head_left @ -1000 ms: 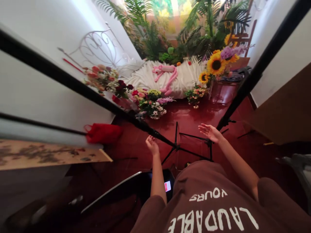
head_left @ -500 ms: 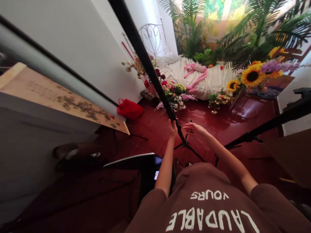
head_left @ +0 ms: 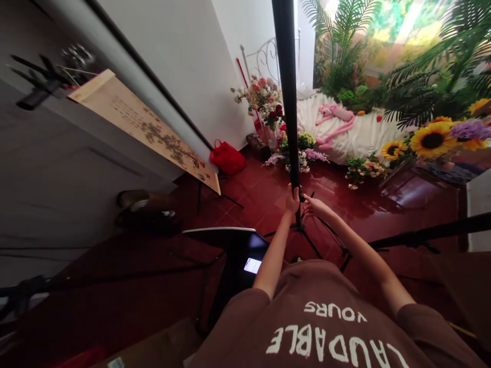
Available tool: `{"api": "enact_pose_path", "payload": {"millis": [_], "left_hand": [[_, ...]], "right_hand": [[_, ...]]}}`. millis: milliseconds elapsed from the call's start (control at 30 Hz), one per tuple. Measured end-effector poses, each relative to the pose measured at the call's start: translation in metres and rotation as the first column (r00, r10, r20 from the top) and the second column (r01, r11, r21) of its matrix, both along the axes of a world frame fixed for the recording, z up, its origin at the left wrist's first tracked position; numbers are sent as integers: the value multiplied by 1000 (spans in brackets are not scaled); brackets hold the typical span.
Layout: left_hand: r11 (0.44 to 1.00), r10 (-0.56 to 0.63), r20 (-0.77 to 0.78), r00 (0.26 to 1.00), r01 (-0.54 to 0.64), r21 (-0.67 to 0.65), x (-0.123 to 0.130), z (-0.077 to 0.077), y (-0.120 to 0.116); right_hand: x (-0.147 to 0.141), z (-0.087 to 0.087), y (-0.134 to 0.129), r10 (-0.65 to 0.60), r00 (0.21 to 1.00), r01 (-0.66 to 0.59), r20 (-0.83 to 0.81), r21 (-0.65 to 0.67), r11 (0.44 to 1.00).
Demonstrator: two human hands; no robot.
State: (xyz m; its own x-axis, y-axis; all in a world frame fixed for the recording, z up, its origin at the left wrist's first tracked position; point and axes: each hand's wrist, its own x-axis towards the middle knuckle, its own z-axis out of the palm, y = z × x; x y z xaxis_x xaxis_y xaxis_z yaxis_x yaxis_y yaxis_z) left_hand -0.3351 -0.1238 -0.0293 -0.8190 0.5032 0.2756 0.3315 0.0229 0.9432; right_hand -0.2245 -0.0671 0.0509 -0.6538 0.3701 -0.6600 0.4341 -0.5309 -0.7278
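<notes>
A tall black stand pole rises in front of me from a tripod base on the floor. Wrapped round the pole's lower part is my left hand. My right hand is beside it, its fingers pinched on a small black knob at the pole's right side. The tripod legs spread out below my hands.
A black table holding a lit phone stands at my lower left. Another black stand slants in from the right. Flowers, a red bag and a hanging scroll are further off.
My right hand has moved in from beside the pole to the knob, and its fingers have closed. The pole has swung more upright in view, with my left hand still round it.
</notes>
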Motion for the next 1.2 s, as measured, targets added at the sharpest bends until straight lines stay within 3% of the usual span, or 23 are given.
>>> {"api": "enact_pose_path", "payload": {"millis": [233,367,500,567,633,700,733,767,800,867,933,967,1000,1067,1200], "left_hand": [[1000,-9,16,1000,9,8,2,6,-2],[1000,-24,14,1000,24,3,2,7,-2],[999,-39,37,999,39,0,1,7,-2],[999,-34,49,998,33,8,0,6,-2],[999,-31,53,998,30,15,-1,6,-2],[999,-36,51,998,35,9,-3,5,-2],[999,-39,50,998,39,4,-4,5,-3],[999,-44,49,998,44,3,-5,5,-3],[999,-52,48,998,51,9,-6,5,-3],[997,-75,46,996,73,35,-7,6,-3],[994,-96,54,994,93,59,-7,6,-4],[993,-100,61,993,96,66,-7,6,-4],[993,-101,68,993,96,69,-7,5,-4],[993,-97,78,992,91,75,-7,5,-4],[984,-130,79,988,119,130,-6,3,-2]], "right_hand": [[6,-4,3,116,993,-118,-38,-75,990],[6,-7,3,137,982,-169,-130,-273,947],[4,-12,-3,-67,959,-106,-276,-568,816],[2,-15,-7,-152,946,-60,-286,-616,785],[0,-18,-10,-175,944,9,-281,-507,862],[-1,-21,-12,-126,950,63,-286,-218,974],[-1,-21,-12,-77,955,77,-287,-13,997],[0,-20,-11,-14,961,76,-275,216,974],[2,-19,-9,58,969,58,-242,443,895],[8,-13,-6,169,980,-18,-106,795,606],[14,-4,-4,220,974,-120,52,944,308],[17,0,-4,234,967,-155,105,966,209],[19,4,-4,247,961,-162,122,976,146],[18,10,-6,276,960,-87,52,990,114],[-6,12,-8,264,950,118,-169,973,198]]}}
